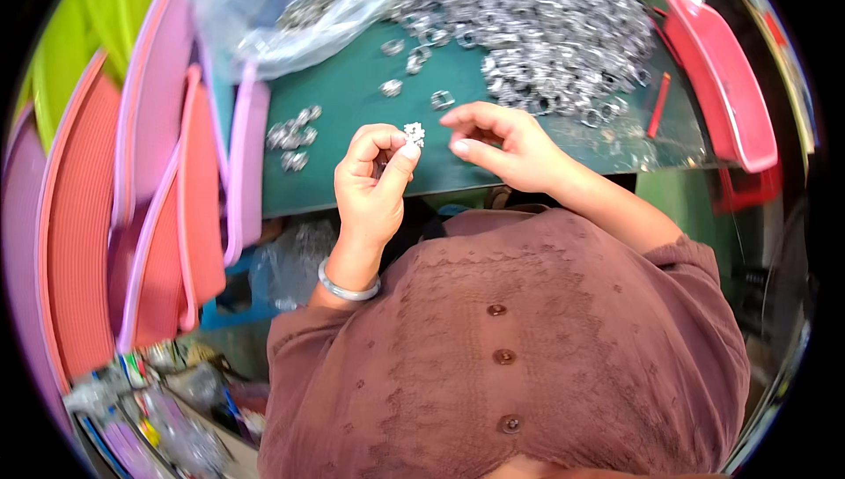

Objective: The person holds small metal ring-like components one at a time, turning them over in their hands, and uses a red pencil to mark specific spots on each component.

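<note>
Left hand [374,181] pinching small metal buckle [414,133] up for inspection; right hand [506,146] loosely open, empty, over green table [352,109].

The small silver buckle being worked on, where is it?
Head view, centre: the buckle is pinched in the left hand, beside the right hand, above the green table.

Your left hand [374,181] is pinching a small silver metal piece [414,134] between thumb and forefinger above the green desk [352,100], while your right hand [506,146] is hovering just beside it, fingers curled.
</note>
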Demonstrator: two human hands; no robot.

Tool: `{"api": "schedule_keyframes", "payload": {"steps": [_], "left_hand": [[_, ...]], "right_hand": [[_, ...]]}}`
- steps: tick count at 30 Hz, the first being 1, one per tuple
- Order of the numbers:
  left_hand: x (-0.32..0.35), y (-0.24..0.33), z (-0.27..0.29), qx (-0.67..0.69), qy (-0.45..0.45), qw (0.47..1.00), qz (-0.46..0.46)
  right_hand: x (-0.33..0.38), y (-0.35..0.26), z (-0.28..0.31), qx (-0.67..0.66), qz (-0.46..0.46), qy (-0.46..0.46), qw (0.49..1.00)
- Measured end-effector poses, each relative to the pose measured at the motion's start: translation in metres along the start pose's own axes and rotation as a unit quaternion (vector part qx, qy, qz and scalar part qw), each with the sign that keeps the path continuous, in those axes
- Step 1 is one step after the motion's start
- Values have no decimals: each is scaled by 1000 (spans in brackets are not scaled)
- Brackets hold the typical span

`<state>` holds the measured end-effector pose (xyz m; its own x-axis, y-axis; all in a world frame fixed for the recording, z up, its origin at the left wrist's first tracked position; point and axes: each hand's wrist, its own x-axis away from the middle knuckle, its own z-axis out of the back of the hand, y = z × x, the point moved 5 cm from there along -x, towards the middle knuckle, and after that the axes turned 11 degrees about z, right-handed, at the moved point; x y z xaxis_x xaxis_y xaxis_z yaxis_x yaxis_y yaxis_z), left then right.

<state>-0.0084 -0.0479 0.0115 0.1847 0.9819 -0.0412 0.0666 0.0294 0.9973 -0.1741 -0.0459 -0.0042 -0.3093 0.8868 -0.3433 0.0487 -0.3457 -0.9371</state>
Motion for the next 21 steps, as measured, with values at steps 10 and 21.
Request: {"api": "schedule_keyframes", "payload": {"steps": [10,21], "left_hand": [[216,-5,220,195,487,851,13],[259,-14,362,350,482,789,-154]], "right_hand": [[-17,-19,-137,88,98,-289,948],[-51,-20,-236,356,363,-380,773]]}}
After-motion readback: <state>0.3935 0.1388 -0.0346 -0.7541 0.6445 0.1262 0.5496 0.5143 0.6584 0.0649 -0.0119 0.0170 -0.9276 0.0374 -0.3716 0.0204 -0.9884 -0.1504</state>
